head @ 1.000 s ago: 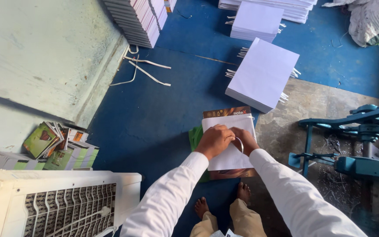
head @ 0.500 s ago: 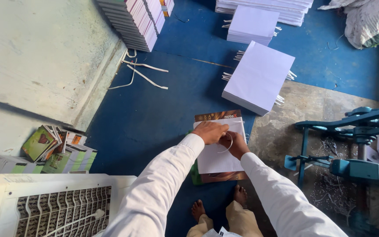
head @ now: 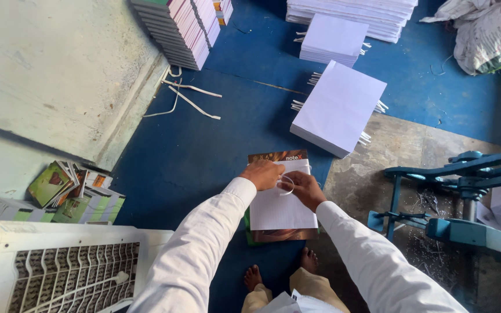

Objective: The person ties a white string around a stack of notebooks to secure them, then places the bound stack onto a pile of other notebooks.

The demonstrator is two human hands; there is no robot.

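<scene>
A stack of white paper (head: 281,206) lies on a brown printed notebook cover (head: 276,157), which rests on a low pile on the blue floor. My left hand (head: 263,174) presses on the top left of the paper. My right hand (head: 302,188) is beside it, fingers curled around a thin white loop of strip or band (head: 286,184) on the sheet. Both sleeves are white. My bare feet (head: 279,269) show below the pile.
A larger white paper stack (head: 340,108) sits beyond, with more stacks (head: 333,39) behind. Bound notebooks (head: 184,29) are piled at top left, loose white strips (head: 187,93) nearby. A blue metal machine (head: 447,197) stands right, a white cooler (head: 59,272) at bottom left, printed covers (head: 71,191) beside it.
My hands have stayed on the paper stack, shifting slightly while working the thin white loop. The camera view has drifted a little.
</scene>
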